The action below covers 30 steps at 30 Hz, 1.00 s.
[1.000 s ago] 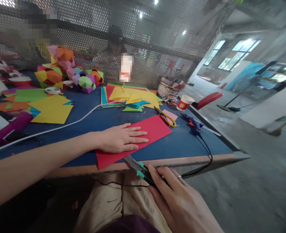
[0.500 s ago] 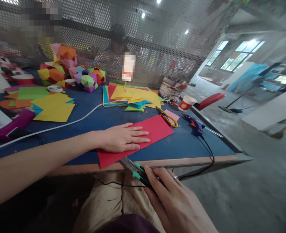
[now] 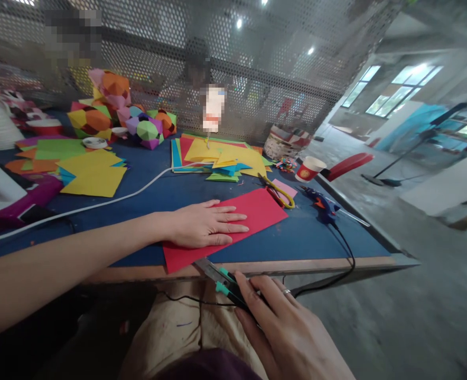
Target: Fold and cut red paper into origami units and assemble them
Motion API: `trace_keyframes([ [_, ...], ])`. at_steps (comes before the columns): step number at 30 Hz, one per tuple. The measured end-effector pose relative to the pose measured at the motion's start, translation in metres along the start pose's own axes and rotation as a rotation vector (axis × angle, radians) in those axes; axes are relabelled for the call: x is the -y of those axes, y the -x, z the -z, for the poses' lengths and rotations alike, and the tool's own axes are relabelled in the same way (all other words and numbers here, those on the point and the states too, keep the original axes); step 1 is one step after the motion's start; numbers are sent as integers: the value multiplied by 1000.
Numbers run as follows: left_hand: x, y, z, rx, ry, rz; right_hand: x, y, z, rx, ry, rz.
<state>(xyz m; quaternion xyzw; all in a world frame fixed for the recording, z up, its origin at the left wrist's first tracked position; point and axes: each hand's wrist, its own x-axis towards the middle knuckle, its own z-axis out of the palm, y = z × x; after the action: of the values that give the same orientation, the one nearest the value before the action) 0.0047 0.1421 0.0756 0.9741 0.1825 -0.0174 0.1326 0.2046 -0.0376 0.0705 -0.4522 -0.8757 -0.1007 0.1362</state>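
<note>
A sheet of red paper [image 3: 257,211] lies slantwise on the blue tabletop [image 3: 305,237], its lower left corner reaching over the front edge. Flat on top of it rests my left hand [image 3: 207,224], fingers stretched out. My right hand [image 3: 283,311] grips a pair of scissors [image 3: 227,282] with black and green handles, in front of the table edge. The blades point up and left, and their tip is close to the paper's lower edge. Whether the blades touch the paper I cannot tell.
Yellow-handled scissors [image 3: 283,196], a blue glue gun [image 3: 324,206] and a paper cup [image 3: 309,169] are at the right. Coloured sheets [image 3: 233,153] are stacked behind. Folded paper balls [image 3: 144,129] and yellow paper [image 3: 94,177] are at the left. A white cable [image 3: 134,194] crosses the table.
The whole view has shifted slightly to the right. Both hands, the red paper and the scissors keep nearly the same positions relative to each other.
</note>
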Motion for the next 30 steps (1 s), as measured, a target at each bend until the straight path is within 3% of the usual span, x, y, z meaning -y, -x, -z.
trace_keyframes([
  [23,0,1,-2,-52,56,-16,4,-2,-1,-30,27,17],
  [30,1,2,-1,-30,27,-12,3,1,-8,20,8,45],
])
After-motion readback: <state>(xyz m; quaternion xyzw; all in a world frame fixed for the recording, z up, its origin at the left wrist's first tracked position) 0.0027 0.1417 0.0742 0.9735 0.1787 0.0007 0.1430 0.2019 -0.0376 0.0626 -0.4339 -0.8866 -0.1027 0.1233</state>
